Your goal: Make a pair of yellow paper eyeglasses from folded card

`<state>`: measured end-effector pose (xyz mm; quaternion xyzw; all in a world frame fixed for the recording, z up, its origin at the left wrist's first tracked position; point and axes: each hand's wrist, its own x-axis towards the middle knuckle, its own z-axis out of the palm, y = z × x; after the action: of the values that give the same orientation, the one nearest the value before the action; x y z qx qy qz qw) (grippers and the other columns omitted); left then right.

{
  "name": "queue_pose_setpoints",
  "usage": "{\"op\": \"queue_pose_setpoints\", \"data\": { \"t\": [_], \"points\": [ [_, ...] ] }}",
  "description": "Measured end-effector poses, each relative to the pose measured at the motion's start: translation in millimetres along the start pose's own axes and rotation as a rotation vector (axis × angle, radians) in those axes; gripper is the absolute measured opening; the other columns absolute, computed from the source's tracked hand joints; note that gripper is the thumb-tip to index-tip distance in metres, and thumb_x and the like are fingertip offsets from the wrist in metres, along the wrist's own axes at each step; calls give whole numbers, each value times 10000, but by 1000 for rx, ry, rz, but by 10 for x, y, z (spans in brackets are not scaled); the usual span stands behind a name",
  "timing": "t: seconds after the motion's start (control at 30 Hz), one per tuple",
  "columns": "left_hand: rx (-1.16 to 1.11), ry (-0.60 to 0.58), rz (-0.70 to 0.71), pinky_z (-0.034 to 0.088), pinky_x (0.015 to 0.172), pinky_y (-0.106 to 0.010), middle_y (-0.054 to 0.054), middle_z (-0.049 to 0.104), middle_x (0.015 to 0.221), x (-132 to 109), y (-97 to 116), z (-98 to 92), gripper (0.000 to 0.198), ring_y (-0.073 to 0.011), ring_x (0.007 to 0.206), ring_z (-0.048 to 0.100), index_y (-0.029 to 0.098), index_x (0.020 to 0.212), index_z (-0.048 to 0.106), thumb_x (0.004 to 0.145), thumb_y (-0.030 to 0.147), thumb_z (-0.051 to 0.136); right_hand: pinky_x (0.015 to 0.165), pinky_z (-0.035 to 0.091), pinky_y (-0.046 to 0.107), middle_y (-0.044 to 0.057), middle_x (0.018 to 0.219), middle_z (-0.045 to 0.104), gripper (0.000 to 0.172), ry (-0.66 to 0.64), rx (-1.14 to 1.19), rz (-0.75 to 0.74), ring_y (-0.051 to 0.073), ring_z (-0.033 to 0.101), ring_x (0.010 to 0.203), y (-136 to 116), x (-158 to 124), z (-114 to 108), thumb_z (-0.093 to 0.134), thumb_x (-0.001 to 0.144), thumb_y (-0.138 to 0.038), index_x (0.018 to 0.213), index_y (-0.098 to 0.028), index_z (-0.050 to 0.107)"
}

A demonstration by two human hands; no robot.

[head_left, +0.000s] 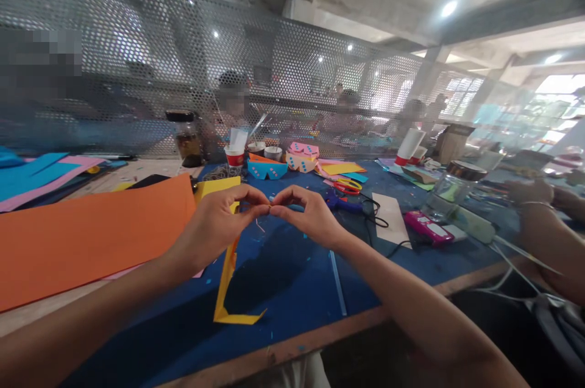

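My left hand and my right hand meet over the blue table mat. Thumb and forefinger of each are pinched together, fingertips touching the other hand's. Whatever small thing lies between them is too tiny and covered to name. A folded yellow paper strip runs down from behind my left hand, its lower end bent to the right; I cannot tell whether the hand holds it. A clear thin stick lies below my right wrist. Just beyond my right hand is a blue glue gun with a black cord.
Large orange sheets cover the left side. Decorated paper pieces and paper cups stand at the back, before a perforated metal screen. Right: a glass jar, a magenta device and another person's arm.
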<state>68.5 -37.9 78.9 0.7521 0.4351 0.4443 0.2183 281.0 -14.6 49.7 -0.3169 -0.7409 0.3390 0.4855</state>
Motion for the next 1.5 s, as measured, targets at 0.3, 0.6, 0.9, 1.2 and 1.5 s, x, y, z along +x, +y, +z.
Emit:
{"op": "queue_pose_setpoints", "data": {
  "t": [0.3, 0.6, 0.9, 1.2, 1.5],
  "points": [
    [19, -21, 28, 583, 797, -308, 3, 819, 877, 8, -85, 26, 221, -223, 853, 741, 267, 887, 808, 880, 484, 764, 910, 551, 324, 11, 951, 791, 166, -43, -72, -56, 187, 732, 946, 36, 1, -57, 791, 964, -369, 947, -206, 763],
    [-16, -56, 30, 605, 787, -293, 5, 838, 875, 7, -91, 26, 239, -225, 845, 766, 272, 903, 830, 865, 504, 788, 873, 454, 352, 54, 977, 762, 124, -10, -606, -283, 222, 678, 955, 42, -54, -24, 692, 1082, -284, 979, -217, 708],
    [-5, -21, -28, 611, 757, -312, -14, 845, 851, 33, -86, 18, 238, -247, 828, 778, 278, 860, 838, 830, 511, 800, 865, 518, 298, 20, 956, 759, 248, -45, -205, -85, 177, 705, 916, 102, -10, -6, 567, 1128, -364, 996, -212, 712],
    [-31, -12, -62, 610, 787, -345, -28, 833, 829, 73, -131, 7, 242, -256, 830, 777, 254, 843, 823, 807, 492, 800, 879, 527, 294, 16, 947, 784, 203, -26, -150, -42, 178, 719, 923, 121, -5, 14, 683, 1035, -388, 964, -208, 743],
    [-121, -100, -165, 638, 847, -391, -36, 856, 873, 105, -364, 106, 358, -282, 879, 809, 256, 910, 809, 775, 586, 839, 913, 520, 322, 51, 1073, 790, 182, -30, -325, -40, 187, 726, 975, 219, -14, 24, 577, 1094, -323, 1079, -213, 720]
  ]
}}
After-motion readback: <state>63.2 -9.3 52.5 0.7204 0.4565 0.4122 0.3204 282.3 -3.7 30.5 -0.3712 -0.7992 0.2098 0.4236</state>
